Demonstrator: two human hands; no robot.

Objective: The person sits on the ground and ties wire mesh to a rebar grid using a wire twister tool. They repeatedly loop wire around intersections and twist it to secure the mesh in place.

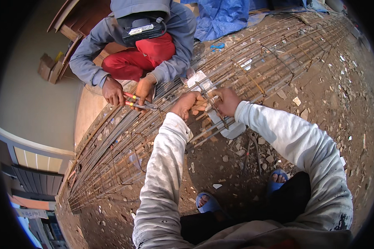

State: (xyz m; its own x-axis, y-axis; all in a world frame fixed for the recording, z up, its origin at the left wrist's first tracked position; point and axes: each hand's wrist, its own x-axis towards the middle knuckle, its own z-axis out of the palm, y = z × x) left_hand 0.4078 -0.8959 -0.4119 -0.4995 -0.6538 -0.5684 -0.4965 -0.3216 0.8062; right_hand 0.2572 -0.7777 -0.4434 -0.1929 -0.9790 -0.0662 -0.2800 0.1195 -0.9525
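Note:
A long cage of steel reinforcing bars (269,90) runs from lower left to upper right in front of me. My left hand (189,105) is at a bar on the near part of the cage, fingers curled; whether it grips something is hidden. My right hand (227,102) lies just right of it, its fingers bent by a rusty steel stirrup (214,107) that crosses the long bars. Under this spot lies a pale block (232,129). Further left, a co-worker's hands hold pliers with red and yellow handles (148,105) at the bars.
A co-worker in a grey hoodie (177,40) squats across the cage. Blue scissors-like handles (217,46) lie beyond the bars, near a blue tarpaulin (221,18). Loose stirrups (112,165) stand on the cage at left. Stone rubble (269,158) covers the ground by my sandals.

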